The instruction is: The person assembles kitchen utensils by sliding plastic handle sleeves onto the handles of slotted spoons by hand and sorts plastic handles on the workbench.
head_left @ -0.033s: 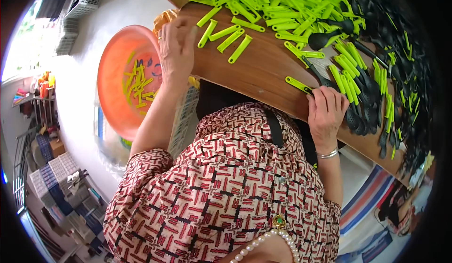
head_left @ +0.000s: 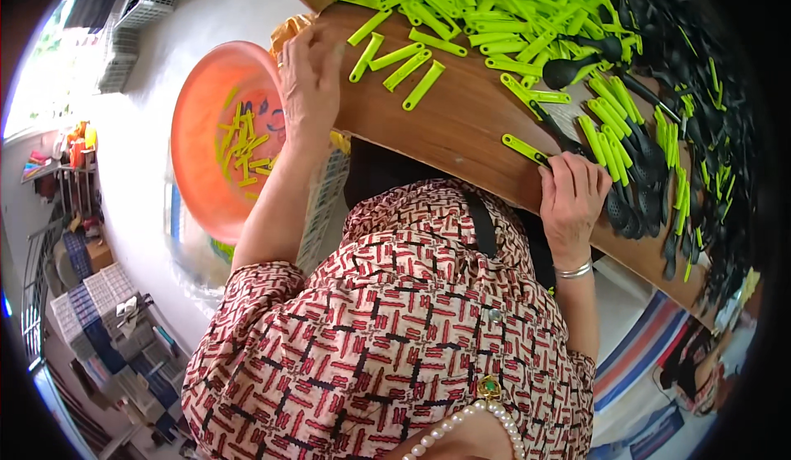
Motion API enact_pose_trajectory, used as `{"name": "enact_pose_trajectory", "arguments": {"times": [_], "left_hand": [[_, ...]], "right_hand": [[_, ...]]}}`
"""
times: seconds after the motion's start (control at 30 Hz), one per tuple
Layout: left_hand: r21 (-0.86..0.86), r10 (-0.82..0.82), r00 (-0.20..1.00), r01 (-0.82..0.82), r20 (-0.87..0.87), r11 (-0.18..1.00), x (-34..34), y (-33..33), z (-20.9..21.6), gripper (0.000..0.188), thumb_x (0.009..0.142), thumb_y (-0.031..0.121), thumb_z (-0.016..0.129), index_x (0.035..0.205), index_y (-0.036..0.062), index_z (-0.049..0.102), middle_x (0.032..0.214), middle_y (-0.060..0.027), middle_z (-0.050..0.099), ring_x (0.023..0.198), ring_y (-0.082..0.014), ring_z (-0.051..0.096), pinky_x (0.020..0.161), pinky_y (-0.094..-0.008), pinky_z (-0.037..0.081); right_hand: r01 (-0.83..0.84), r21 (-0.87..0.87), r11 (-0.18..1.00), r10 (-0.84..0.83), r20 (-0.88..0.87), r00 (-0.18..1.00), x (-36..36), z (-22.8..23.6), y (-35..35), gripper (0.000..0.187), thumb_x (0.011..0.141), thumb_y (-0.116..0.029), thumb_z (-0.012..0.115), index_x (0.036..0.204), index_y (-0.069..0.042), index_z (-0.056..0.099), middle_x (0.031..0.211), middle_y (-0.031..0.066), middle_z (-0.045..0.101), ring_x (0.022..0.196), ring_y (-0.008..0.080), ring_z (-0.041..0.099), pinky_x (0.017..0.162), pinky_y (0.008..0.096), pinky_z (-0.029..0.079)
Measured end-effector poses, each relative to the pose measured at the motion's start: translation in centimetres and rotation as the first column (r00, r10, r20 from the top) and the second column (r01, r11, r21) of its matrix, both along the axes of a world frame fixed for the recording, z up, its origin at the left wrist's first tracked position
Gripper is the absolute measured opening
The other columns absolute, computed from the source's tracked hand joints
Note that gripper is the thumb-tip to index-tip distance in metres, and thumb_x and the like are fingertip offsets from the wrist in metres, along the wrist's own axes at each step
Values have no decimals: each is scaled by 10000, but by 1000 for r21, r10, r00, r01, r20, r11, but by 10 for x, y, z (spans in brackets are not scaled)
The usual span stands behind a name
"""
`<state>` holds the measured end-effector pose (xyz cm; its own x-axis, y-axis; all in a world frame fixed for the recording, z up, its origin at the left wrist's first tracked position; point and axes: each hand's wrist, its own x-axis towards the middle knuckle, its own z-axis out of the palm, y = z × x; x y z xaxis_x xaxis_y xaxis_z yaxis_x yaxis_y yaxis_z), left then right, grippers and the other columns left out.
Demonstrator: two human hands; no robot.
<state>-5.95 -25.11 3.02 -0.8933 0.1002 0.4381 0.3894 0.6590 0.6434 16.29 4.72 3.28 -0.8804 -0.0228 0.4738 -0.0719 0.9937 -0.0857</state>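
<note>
My right hand (head_left: pixel 574 188) lies at the table's near edge with its fingers closed around the black part of a kitchen utensil. The utensil's lime-green handle (head_left: pixel 523 149) points out to the left of the fingers; its head is hidden under the hand. Just right of that hand lie slotted black kitchen utensils (head_left: pixel 624 211) with green handles. My left hand (head_left: pixel 311 89) is over the table's left end, beside the orange basin, with thumb and fingers apart and nothing visible in it. To its right, several loose green handles (head_left: pixel 404 69) are spread on the brown table (head_left: pixel 461 122).
A heap of green handles (head_left: pixel 511 7) covers the table's far side. Black utensil parts (head_left: pixel 700 130) pile up along the right. Left of the table, the orange basin (head_left: pixel 198 172) holds several green handles. A grey plastic crate (head_left: pixel 325 200) stands below my left forearm.
</note>
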Motion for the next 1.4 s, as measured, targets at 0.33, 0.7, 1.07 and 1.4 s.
{"name": "enact_pose_trajectory", "arguments": {"times": [0.33,0.7,1.07,1.4], "left_hand": [[-417,-34,981,-50,-191,908,21,47,-7,913,709,627,824,1420,147,512,1406,-157,473,1345,-396,418,1073,-558,353],[-597,-550,832,402,-80,695,24,-10,-6,346,833,99,637,1172,28,628,1132,-107,574,1034,-333,556,926,-423,491],[-561,244,961,-273,-129,781,22,-150,-8,336,960,261,661,1272,136,656,1357,-91,585,1259,-344,518,1027,-530,412],[-496,-199,960,77,-198,865,-52,23,-18,294,911,297,720,1131,102,715,1095,-116,668,1087,-351,605,929,-463,495]], "right_hand": [[32,68,997,-33,4,999,0,-2,-5,270,881,-142,768,1109,-52,655,1079,73,638,1032,262,613,979,470,432],[4,60,998,-4,-6,1000,-3,-5,-3,277,881,-131,764,1116,-52,641,1085,81,642,1037,274,615,977,469,443],[-17,48,999,17,-5,1000,-4,-5,5,261,890,-125,762,1114,-58,647,1086,83,651,1031,268,622,975,456,441],[-29,53,998,29,4,1000,4,4,-7,242,878,-126,753,1104,-71,686,1059,44,666,1044,226,629,958,463,415]]}}
